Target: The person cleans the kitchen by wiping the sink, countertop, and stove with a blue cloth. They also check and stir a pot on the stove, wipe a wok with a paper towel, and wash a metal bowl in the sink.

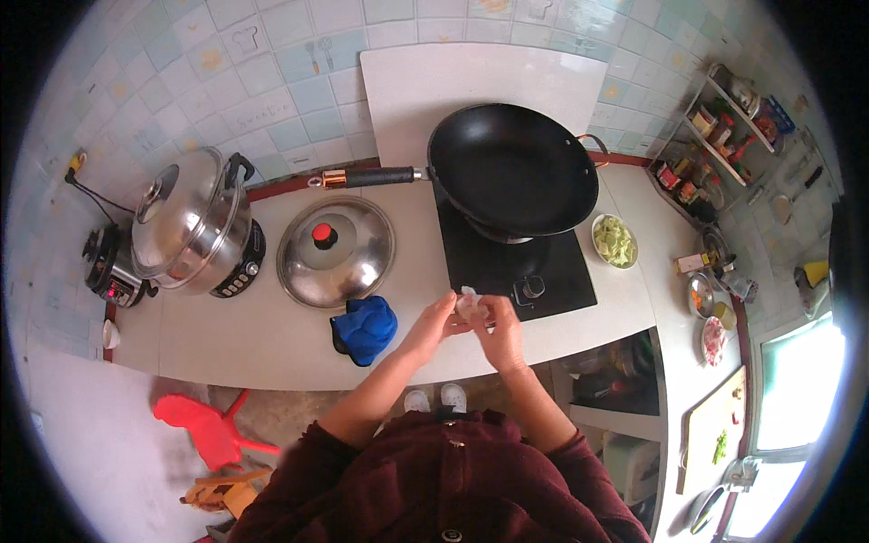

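Observation:
Both my hands meet over the front left part of a black cooktop (557, 285). Between my left hand (433, 328) and my right hand (501, 334) is a small crumpled whitish piece, perhaps tissue or thin plastic (470, 305), held by the fingers of both. Behind them a large black wok (512, 170) rests on the cooktop, its long handle (373, 178) pointing left. A blue cloth (366, 330) lies left of my left hand. Beyond the cloth, a domed metal lid (336, 271) with a red-topped knob lies on the counter. Right of the cooktop stands a bowl of chopped pale green vegetable (614, 242).
A metal steamer (193, 231) and an electric cooker (115, 271) stand at the left. Along the right counter are a plate of raw meat (714, 341), a cutting board (706, 434) with chopped greens, and a condiment rack (730, 122). A red stool (210, 431) stands below left.

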The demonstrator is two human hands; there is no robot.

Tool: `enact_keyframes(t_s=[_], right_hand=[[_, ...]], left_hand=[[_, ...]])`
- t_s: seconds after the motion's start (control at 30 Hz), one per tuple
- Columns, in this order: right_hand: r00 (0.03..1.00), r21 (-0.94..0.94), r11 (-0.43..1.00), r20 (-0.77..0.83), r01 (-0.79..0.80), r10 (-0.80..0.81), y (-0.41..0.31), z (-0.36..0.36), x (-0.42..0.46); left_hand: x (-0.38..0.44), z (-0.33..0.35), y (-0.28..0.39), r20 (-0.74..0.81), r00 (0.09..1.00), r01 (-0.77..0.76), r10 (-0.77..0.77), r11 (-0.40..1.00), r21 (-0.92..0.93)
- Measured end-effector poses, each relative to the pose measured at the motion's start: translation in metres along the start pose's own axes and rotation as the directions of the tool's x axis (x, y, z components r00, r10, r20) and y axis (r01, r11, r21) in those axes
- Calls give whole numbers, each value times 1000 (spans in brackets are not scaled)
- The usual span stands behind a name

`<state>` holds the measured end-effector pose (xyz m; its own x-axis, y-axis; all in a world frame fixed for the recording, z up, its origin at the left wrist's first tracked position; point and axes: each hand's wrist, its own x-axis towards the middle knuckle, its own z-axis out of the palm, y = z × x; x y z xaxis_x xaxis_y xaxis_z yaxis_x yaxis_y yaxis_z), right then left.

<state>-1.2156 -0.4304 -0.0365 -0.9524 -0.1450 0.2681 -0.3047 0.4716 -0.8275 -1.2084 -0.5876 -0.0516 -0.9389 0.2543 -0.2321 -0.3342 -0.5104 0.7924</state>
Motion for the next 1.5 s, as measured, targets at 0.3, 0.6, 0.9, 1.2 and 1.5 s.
enact_keyframes(t_s=[0.3, 0.6, 0.9, 1.2, 1.5], right_hand=[[894, -468, 768, 132, 437, -428, 30, -13, 20], [918, -422, 817, 236, 392, -318, 21, -17, 15], [901, -428, 796, 268, 428, -340, 67, 4, 16], [944, -445, 834, 188, 326, -269, 66, 14, 71], [875, -430, 800, 426, 419, -229, 51, -12, 23]], left_hand=[[-13, -50, -12, -341, 938, 15, 61, 976, 216], [-53, -94, -21, -80, 673, 230, 735, -105, 967], [-58, -115, -43, -193, 773, 373, 604, -188, 908], [-56, -118, -46, -206, 768, 382, 606, -176, 907], [-54, -120, -53, -151, 791, 279, 593, -129, 952]])
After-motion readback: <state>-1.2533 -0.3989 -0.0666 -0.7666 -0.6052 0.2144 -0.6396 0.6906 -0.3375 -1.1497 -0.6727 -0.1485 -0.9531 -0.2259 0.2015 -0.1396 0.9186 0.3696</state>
